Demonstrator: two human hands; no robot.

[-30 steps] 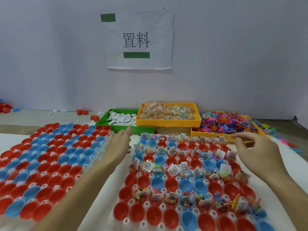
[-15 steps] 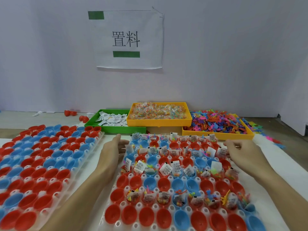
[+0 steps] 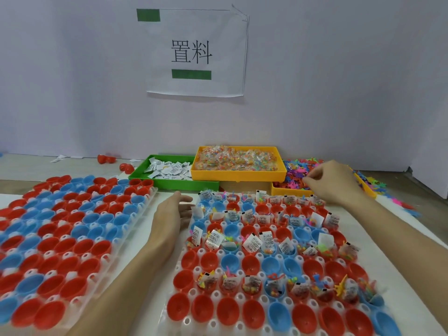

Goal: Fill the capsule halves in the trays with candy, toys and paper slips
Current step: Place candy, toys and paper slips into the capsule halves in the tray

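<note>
Two capsule trays on the worktop: left tray (image 3: pixel 135 215) holds only empty red/blue halves, centre tray (image 3: pixel 242 324) is partly filled. Three bins in the upper middle of the frame: green slips bin (image 3: pixel 145 173), yellow candy bin (image 3: pixel 237 174), yellow toy bin (image 3: pixel 278 190). Left hand (image 3: pixel 173 214) lies flat, fingers relaxed, at the centre tray's left edge. Right hand (image 3: pixel 332 181) is over the toys, fingers pinched; can't tell if holding one.

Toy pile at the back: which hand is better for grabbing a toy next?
Right. The right hand is already over the tray of colourful toys, fingers curled as if picking. The left hand rests at the capsule tray's left edge, far from it.
</note>
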